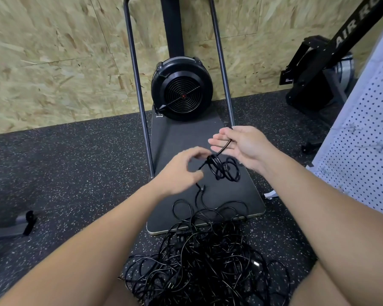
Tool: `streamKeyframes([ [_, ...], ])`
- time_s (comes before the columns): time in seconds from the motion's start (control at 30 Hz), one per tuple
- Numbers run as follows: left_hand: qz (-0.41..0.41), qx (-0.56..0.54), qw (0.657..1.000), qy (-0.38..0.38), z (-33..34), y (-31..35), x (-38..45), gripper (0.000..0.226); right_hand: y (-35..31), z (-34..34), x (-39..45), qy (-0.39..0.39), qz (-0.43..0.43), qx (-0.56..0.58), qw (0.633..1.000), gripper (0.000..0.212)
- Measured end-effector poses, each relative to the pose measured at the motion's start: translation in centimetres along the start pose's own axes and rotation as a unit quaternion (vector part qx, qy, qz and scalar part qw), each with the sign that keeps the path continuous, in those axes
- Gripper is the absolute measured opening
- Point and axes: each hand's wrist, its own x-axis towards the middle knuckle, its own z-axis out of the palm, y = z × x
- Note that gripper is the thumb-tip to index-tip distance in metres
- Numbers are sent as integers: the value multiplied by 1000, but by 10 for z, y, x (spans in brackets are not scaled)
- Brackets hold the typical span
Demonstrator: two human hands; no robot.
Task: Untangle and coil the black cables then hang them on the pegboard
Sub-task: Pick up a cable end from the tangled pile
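Observation:
A small coil of black cable [224, 168] hangs in the air above the dark machine platform [186, 133]. My right hand [239, 144] grips the strand that rises from the coil. My left hand [181, 171] is just left of the coil, fingers curled, pinching a strand at its edge. A loose cable end dangles below the left hand. A big tangled heap of black cables [206, 261] lies on the speckled floor between my knees. The white pegboard [363, 140] leans at the right edge of the view.
A black fan-wheel exercise machine [181, 88] with two upright metal bars [137, 85] stands ahead against a chipboard wall. Another black machine [318, 69] stands at the back right. A grey bar with a strap [20, 224] lies on the floor at left.

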Motion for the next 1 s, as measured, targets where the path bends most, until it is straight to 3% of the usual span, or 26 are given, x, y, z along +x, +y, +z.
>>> streamKeyframes([
  [0.13, 16, 3, 1000, 1, 10, -3, 3, 49, 1, -1, 0, 6, 10, 46, 999, 28],
  [0.23, 18, -5, 999, 29, 11, -2, 9, 15, 2, 0, 0, -3, 27, 38, 999, 35],
  [0.27, 3, -26, 999, 34, 11, -2, 11, 6, 2, 1, -1, -6, 30, 5, 1000, 38],
  [0.33, -29, -60, 996, 60, 10, -4, 14, 10, 2, 3, -4, -14, 25, -118, 993, 44],
  [0.43, -61, -41, 993, 94, 6, -13, 16, 21, 3, 3, -14, -27, -18, -329, 944, 31],
  [0.57, -19, 16, 997, 67, 6, -15, 14, 22, 8, 6, -18, -30, -66, -436, 897, 14],
  [0.63, -11, 42, 996, 80, 7, -13, 13, 25, 7, 6, -16, -8, -73, -464, 883, 21],
  [0.73, -33, 75, 991, 107, 0, -24, 13, 29, 3, -1, -8, 78, -74, -419, 902, 30],
  [0.83, -117, -30, 981, 153, -16, -40, 15, 26, -2, -15, 2, 123, -41, -251, 959, 30],
  [1.0, -251, -137, 936, 202, -21, -46, 13, 19, 5, -19, 4, 143, -14, -178, 974, 28],
])
